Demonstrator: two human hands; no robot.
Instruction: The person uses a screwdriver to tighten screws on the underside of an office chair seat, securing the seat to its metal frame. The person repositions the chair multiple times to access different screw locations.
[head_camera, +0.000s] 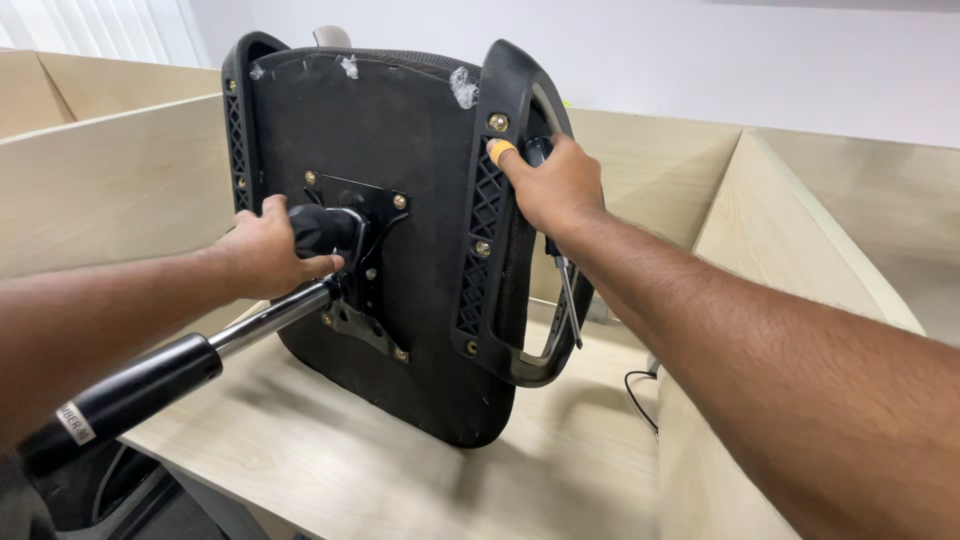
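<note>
Pale wood surface (330, 460) with matching partitions (790, 230); white wall (700, 50) behind; blinds (110, 25) upper left; black cable (640, 400).

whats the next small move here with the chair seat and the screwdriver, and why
Probably free the screwdriver: the right hand pins it against the armrest it grips, tip pointing down and idle. The left hand already steadies the seat at the mechanism, and brass bolts show along the armrest.

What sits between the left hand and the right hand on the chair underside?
In the head view, the black metal mounting plate and bare seat underside lie between left hand and right hand.
</note>
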